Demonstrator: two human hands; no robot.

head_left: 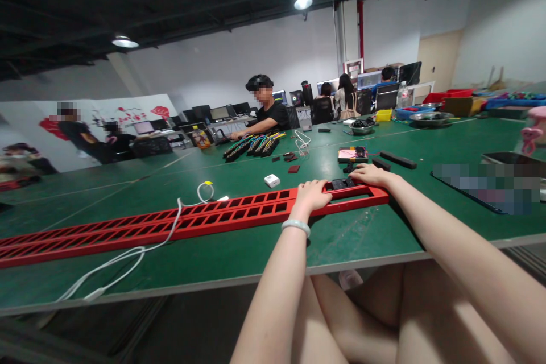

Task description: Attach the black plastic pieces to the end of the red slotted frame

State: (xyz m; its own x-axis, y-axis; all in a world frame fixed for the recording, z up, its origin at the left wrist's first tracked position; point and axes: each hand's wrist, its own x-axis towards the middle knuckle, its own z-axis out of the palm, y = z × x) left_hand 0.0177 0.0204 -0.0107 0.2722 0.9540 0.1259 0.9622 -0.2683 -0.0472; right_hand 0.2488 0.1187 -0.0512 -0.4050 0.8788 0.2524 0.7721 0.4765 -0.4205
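Note:
A long red frame (pixel 239 210) with two rows of rectangular slots lies across the table. My left hand (pixel 313 196), below a pale bangle, is closed over the frame near its right end. A dark, block-like part (pixel 341 183) sits in the wider opening there, between my two hands. My right hand (pixel 370 174) is at the far edge of that end, its fingers bent at the dark part. The fingertips of both hands are partly hidden, and small black pieces (pixel 348 167) lie just beyond the right fingers.
A white cable (pixel 177 222) crosses the frame, and a white charger (pixel 272 181) lies behind it. Beyond are black strips with coloured wires (pixel 251 146), a small boxed circuit (pixel 352 154) and black bars (pixel 398 160). Across the table sits another person (pixel 273 108). A phone-like slab (pixel 486 187) lies right.

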